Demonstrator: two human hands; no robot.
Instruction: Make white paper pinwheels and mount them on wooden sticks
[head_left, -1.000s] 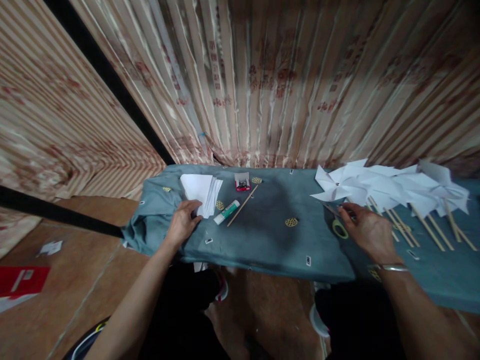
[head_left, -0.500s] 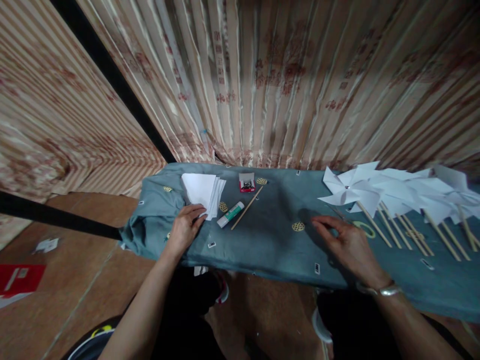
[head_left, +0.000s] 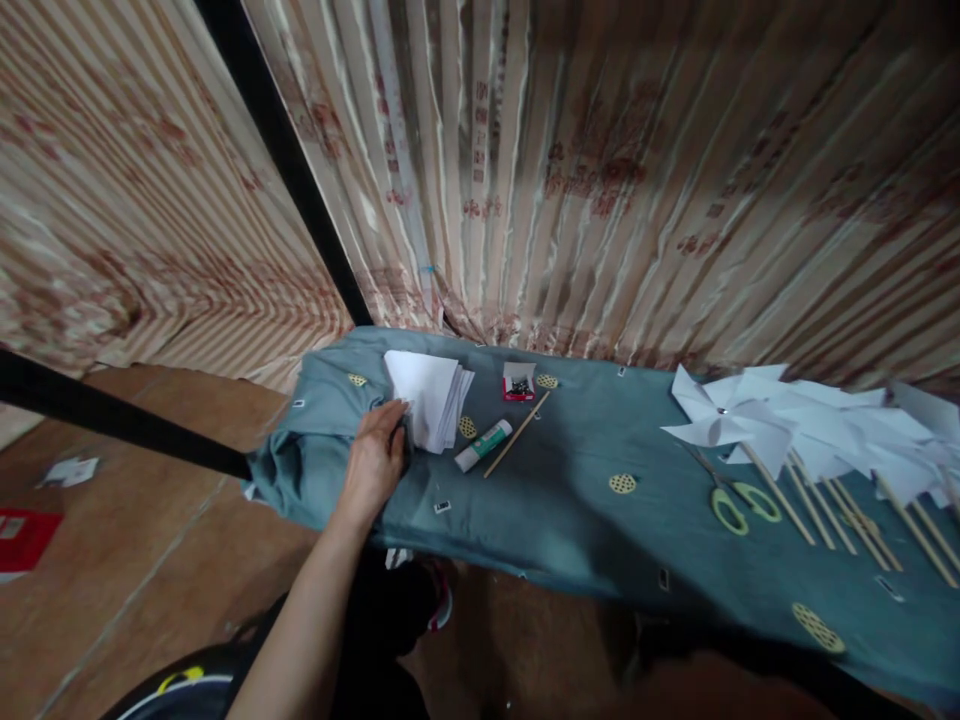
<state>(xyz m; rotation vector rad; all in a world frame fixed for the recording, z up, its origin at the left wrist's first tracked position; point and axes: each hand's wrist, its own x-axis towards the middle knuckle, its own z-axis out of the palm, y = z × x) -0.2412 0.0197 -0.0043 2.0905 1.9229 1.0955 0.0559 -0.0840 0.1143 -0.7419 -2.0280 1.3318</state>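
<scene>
At the left of the cloth-covered table, my left hand has its fingers curled closed at the near left edge of a fanned stack of white paper. Its fingertips grip the paper edge; how many sheets they hold is hidden. Right of the stack lie a green and white glue stick, a thin wooden stick and a small open red box with small dark pieces inside. My right hand is out of the picture; only a dark blurred shape shows at the bottom right.
Several white paper pinwheels on wooden sticks overlap at the table's right. Scissors with yellow-green handles lie beside them. Behind the grey-green tablecloth hangs a patterned curtain. A black pole stands at the left.
My right hand has left the table and the view, uncovering the scissors. My left hand stays at the paper stack, its fingers now further toward the left edge. The view has shifted slightly.
</scene>
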